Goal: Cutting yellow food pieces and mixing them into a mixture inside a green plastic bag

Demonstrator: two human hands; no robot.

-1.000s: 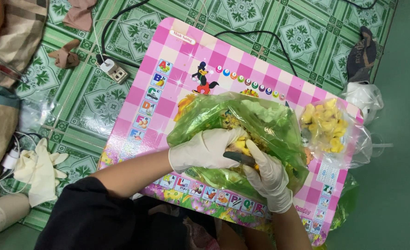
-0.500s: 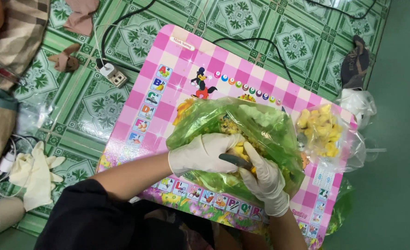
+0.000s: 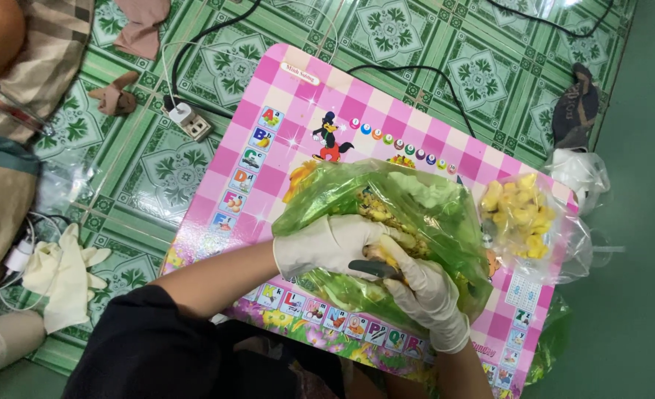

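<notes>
Both my hands wear white gloves and work over a green plastic bag [image 3: 434, 203] spread on a pink checkered children's table [image 3: 268, 170]. My left hand [image 3: 327, 244] grips a chunk of yellow fruit [image 3: 379, 210] lying on the bag. My right hand [image 3: 427, 292] comes up from the bottom edge and is closed around a dark knife [image 3: 372, 270], whose blade lies against the fruit between the two hands. To the right, on the table's corner, sits a clear bag of yellow fruit pieces [image 3: 519, 214].
The table stands on a green patterned tile floor. A white power strip [image 3: 190, 122] with black cables lies at the upper left. Spare white gloves [image 3: 61, 273] lie at left, a dark sandal [image 3: 575, 103] and a white plastic bag [image 3: 582, 174] at right.
My hands stay together on the fruit over the green bag. The knife has shifted slightly against the fruit, and the view has drifted a little.
</notes>
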